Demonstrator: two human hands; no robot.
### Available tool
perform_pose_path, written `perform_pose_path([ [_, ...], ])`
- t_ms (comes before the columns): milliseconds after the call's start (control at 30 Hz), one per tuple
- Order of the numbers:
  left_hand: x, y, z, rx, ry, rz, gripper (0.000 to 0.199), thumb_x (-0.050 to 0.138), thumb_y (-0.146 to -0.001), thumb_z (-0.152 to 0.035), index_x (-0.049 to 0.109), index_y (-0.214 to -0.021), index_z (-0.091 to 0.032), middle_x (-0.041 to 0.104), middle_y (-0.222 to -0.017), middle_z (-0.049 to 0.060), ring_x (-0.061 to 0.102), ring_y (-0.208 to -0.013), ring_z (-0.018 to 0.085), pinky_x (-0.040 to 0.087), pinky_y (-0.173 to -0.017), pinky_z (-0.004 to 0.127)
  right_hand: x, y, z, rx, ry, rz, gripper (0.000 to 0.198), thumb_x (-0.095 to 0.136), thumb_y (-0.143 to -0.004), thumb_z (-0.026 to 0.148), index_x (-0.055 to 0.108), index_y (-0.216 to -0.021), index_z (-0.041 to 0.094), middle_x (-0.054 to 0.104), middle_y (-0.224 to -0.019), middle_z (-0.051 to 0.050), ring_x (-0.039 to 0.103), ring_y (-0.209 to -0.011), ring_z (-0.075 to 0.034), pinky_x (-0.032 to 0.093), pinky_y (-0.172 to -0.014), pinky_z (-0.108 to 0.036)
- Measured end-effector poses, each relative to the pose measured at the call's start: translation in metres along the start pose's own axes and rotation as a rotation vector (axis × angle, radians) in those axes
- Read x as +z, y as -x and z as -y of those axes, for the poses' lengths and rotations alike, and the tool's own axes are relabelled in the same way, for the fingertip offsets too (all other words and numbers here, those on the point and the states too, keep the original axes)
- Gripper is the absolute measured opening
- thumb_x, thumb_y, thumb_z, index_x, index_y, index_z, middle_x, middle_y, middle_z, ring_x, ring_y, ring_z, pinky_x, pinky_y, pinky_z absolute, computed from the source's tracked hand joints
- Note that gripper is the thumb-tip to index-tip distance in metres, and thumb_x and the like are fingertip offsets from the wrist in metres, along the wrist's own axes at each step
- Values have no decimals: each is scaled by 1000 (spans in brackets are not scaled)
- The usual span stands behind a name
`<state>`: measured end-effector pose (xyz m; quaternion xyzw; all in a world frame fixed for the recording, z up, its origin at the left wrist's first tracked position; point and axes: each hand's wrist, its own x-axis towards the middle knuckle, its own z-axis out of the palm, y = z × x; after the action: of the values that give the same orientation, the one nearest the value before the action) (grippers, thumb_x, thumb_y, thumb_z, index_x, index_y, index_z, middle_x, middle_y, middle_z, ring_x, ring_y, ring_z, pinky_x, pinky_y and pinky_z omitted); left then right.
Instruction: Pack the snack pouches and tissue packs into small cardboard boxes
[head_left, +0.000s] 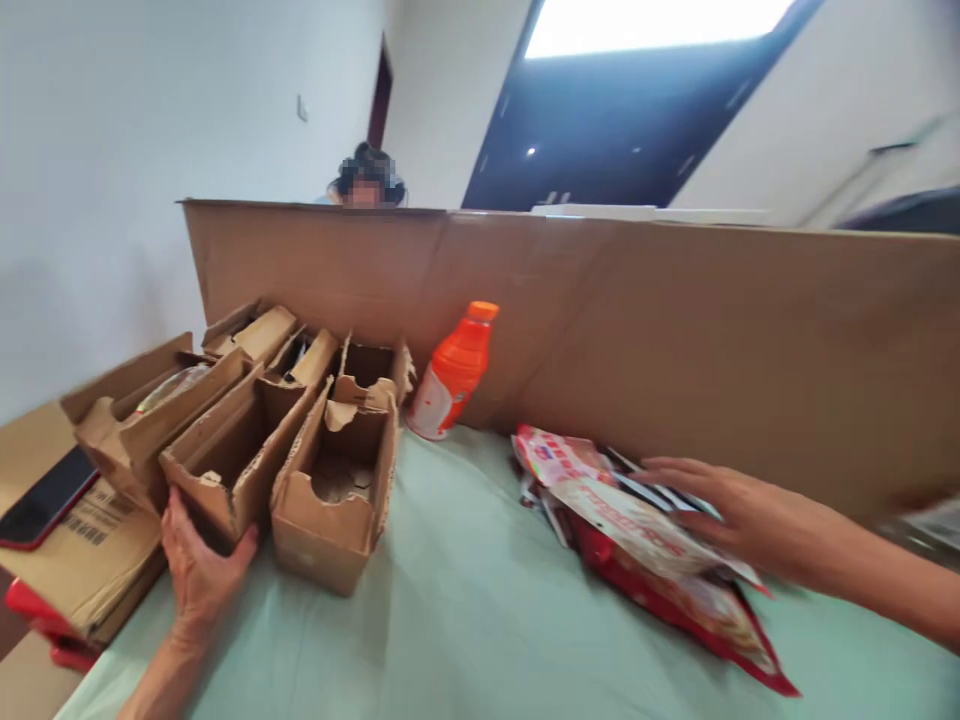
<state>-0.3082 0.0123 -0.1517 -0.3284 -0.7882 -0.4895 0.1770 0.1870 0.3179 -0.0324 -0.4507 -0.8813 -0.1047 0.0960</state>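
Note:
My left hand [199, 570] is at the near end of a narrow open-topped cardboard box [236, 460], with thumb and fingers spread to either side of its front and gripping it. My right hand [720, 500] reaches in from the right, somewhat blurred, its fingers stretched out over a pile of snack packets. Within that pile lie a white and red packet [622, 520] and a red packet [720, 620] beneath it. Dark and white slim packs [637, 480] show at the fingertips; the thumb side is partly hidden.
Beside the held box stand another cardboard box [330, 535] and one with a clear packet [169, 390]. An orange bottle [454, 370] stands by the tall cardboard partition [675, 340]. A dark phone [45, 500] rests at the left. Behind the partition is a person [366, 180].

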Motion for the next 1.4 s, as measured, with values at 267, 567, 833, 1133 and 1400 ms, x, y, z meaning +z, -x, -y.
perform_pose_path([
  [267, 2, 14, -1, 57, -20, -33, 106, 72, -75, -53, 22, -159, -11, 44, -151, 25, 41, -143, 43, 34, -118, 64, -53, -83, 174, -458, -229, -58, 38, 41, -97, 32, 78, -109, 31, 72, -130, -4, 69, -117, -25, 57, -99, -42],
  [567, 5, 24, 1, 67, -68, -28, 105, 71, -78, -49, 18, -160, -12, 46, -150, 25, 48, -137, 44, 43, -110, 66, -61, -220, 338, -583, -141, 54, 40, 38, -103, 25, 70, -126, 22, 71, -132, -8, 64, -121, -23, 46, -101, -33],
  [833, 10, 30, 4, 16, -29, -19, 102, 72, -78, -47, 22, -159, -14, 46, -150, 24, 48, -137, 43, 41, -112, 66, -51, -264, 362, -550, -1, 200, 35, 44, -100, 30, 77, -94, 21, 79, -91, -8, 72, -87, -21, 45, -74, -27],
  [1133, 7, 27, -2, 9, -35, -1, 103, 72, -77, -46, 19, -161, -17, 44, -153, 23, 48, -138, 43, 42, -111, 66, -33, -269, 356, -499, 85, 256, 42, 61, -87, 23, 69, -127, 29, 77, -116, -5, 71, -105, -24, 50, -78, -27],
  [1400, 4, 26, -3, 22, -57, 2, 105, 71, -79, -49, 15, -162, -16, 43, -150, 24, 49, -136, 44, 45, -108, 68, -21, -281, 363, -583, 155, 271, 47, 62, -87, 19, 67, -134, 25, 67, -130, -14, 68, -115, -27, 52, -86, -29],
])
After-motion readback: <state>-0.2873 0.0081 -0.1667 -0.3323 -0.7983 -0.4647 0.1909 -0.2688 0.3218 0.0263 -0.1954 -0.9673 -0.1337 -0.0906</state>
